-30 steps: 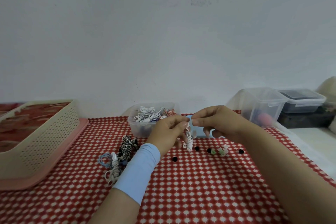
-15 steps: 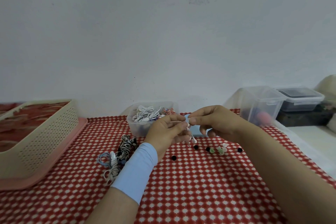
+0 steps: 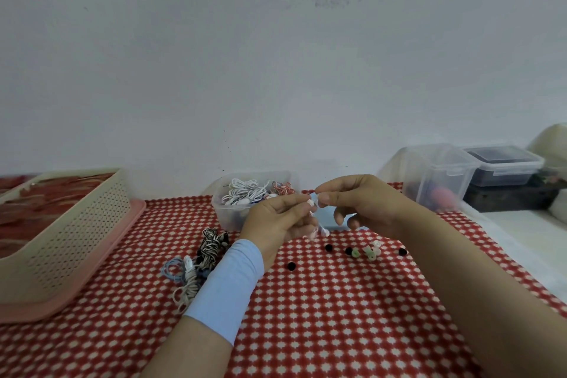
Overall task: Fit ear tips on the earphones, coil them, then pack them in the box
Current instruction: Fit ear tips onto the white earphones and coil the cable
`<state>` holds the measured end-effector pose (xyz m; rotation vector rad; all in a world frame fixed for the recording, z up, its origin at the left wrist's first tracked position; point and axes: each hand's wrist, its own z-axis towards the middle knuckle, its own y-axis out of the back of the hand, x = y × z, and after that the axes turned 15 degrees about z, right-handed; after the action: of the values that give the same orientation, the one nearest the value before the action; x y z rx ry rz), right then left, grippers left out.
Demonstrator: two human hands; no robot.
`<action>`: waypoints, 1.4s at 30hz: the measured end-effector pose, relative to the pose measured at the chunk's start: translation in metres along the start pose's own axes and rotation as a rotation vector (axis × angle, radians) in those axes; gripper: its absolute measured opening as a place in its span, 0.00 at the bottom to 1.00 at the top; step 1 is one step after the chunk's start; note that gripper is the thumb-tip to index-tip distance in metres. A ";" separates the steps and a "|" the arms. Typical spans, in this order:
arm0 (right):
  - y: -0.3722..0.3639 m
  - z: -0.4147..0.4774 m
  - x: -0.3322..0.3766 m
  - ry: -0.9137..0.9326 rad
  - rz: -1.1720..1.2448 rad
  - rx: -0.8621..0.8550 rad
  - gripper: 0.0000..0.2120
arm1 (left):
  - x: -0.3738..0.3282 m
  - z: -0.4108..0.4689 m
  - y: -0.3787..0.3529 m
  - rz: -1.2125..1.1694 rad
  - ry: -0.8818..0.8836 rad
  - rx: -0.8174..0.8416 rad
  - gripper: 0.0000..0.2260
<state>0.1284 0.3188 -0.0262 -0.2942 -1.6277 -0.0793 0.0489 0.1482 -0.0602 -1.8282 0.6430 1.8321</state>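
My left hand grips a white earphone above the red patterned tablecloth, its bud at my fingertips. My right hand pinches the bud or a small tip against it; which one is too small to tell. Behind my hands stands a clear box holding coiled earphones. Loose ear tips, black and pale green, lie on the cloth in front of my hands. A pile of uncoiled earphones lies left of my left wrist.
A beige perforated basket on a pink tray sits at the left. Clear lidded containers stand at the back right, next to a dark box. A white wall rises right behind the table.
Both hands have stayed together at the same spot. The white cable hanging below my left hand has been drawn up shorter, and my fingertips have shifted slightly on the bud.
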 end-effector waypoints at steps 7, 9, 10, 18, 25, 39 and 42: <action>-0.001 0.001 -0.001 -0.104 0.085 0.095 0.14 | 0.001 -0.001 0.001 0.031 -0.011 0.051 0.06; -0.002 0.001 -0.001 -0.102 0.085 0.104 0.14 | 0.001 -0.001 0.000 0.028 -0.010 0.056 0.06; -0.002 0.001 -0.001 -0.104 0.090 0.105 0.13 | 0.001 -0.001 0.000 0.024 -0.007 0.054 0.05; 0.000 0.001 0.001 -0.110 0.082 0.080 0.08 | 0.003 0.001 0.004 0.022 -0.003 0.062 0.05; 0.000 0.002 0.001 -0.140 0.045 0.101 0.13 | 0.004 0.001 0.008 0.081 -0.026 0.083 0.05; -0.001 -0.001 0.003 -0.050 -0.054 0.127 0.06 | 0.008 0.002 0.012 0.126 -0.046 0.097 0.05; 0.000 -0.001 0.002 -0.049 -0.046 0.127 0.07 | 0.008 0.001 0.012 0.123 -0.049 0.106 0.04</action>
<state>0.1294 0.3184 -0.0245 -0.1627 -1.6802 -0.0036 0.0405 0.1399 -0.0678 -1.7034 0.8349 1.8773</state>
